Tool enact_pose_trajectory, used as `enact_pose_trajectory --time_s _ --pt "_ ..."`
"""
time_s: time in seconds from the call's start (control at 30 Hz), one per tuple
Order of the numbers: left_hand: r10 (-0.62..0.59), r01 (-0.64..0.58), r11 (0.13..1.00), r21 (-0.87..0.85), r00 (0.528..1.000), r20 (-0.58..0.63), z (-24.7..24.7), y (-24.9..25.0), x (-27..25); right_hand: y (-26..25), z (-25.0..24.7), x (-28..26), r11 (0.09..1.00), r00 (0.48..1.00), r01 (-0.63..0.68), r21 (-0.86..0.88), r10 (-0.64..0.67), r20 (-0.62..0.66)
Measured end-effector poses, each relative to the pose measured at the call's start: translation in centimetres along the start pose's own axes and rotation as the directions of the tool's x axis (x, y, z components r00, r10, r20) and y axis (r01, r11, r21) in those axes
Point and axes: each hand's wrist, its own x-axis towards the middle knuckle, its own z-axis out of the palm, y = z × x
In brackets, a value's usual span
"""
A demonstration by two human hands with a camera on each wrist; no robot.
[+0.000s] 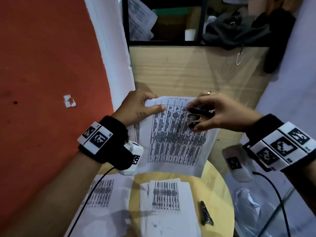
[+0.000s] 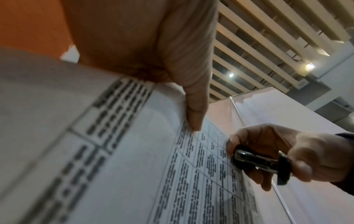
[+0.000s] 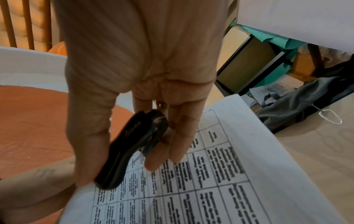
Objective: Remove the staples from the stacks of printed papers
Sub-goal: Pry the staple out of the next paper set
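Observation:
A stack of printed papers (image 1: 174, 139) with a table of text is held up over the round table. My left hand (image 1: 142, 106) grips its top left corner, thumb (image 2: 193, 109) lying on the top sheet. My right hand (image 1: 210, 113) pinches a black and metal staple remover (image 1: 196, 117) between thumb and fingers, just above the upper right part of the page (image 3: 210, 174). In the right wrist view the staple remover (image 3: 132, 150) points down at the sheet. No staple is visible.
Two more paper stacks (image 1: 102, 195) (image 1: 167, 199) lie on the round yellow table (image 1: 218, 185), with a dark pen (image 1: 206, 213) beside them. A wooden desk (image 1: 188, 69) lies beyond, bearing a dark bag (image 1: 239, 29) and a white cup (image 1: 190, 34). Orange floor (image 1: 42, 74) is at left.

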Motion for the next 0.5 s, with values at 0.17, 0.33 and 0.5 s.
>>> enact_pose_trajectory --time_s 0.17,0.33,0.5 --pt "0.001 -0.001 0.999 -0.052 1.000 -0.001 0.0 0.2 -0.3 0.1 -0.1 -0.2 0.997 1.000 -0.009 -0.070 0.008 -0.020" --pt "0.015 -0.016 0.998 -0.055 1.000 -0.014 0.4 0.4 -0.2 -0.8 2.3 -0.2 0.966 0.895 0.140 -0.220 -0.218 -0.389" --pt "-0.001 0.004 0.992 -0.125 1.000 0.024 0.6 1.2 -0.2 -2.1 4.3 0.8 0.870 0.857 0.209 -0.447 -0.383 -0.344"
